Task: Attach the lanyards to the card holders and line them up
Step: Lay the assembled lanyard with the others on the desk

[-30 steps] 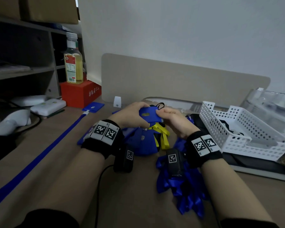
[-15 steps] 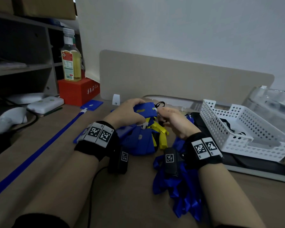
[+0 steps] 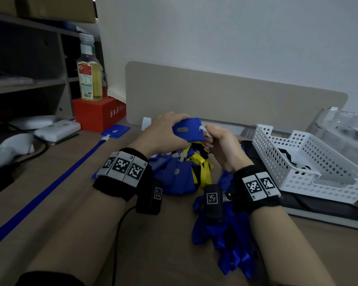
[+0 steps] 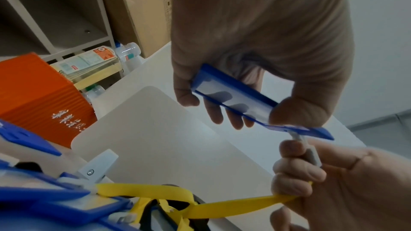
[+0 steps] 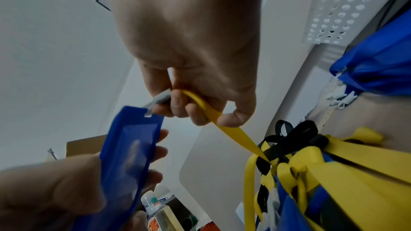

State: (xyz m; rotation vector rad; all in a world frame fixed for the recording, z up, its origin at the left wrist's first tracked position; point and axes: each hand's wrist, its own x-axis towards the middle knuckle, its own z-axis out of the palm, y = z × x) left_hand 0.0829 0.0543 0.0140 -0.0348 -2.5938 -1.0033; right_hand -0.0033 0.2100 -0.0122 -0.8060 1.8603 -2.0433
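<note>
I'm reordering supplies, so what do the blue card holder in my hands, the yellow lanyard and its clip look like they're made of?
Card holder: seemingly rigid blue plastic, matte frame and a glossy clear window that catches reflections.
Yellow lanyard: flat woven ribbon, probably polyester, with a slight sheen; it folds and twists limply.
Clip: pale grey-white, likely plastic, though metal cannot be ruled out.

blue card holder (image 3: 187,129), yellow lanyard (image 4: 240,204) clipped on

Left hand (image 3: 163,133) gripping a blue card holder (image 3: 187,130) above the desk, right hand (image 3: 221,147) pinching a white clip (image 3: 203,129) at its edge, yellow lanyards (image 3: 201,164) lying beneath
</note>
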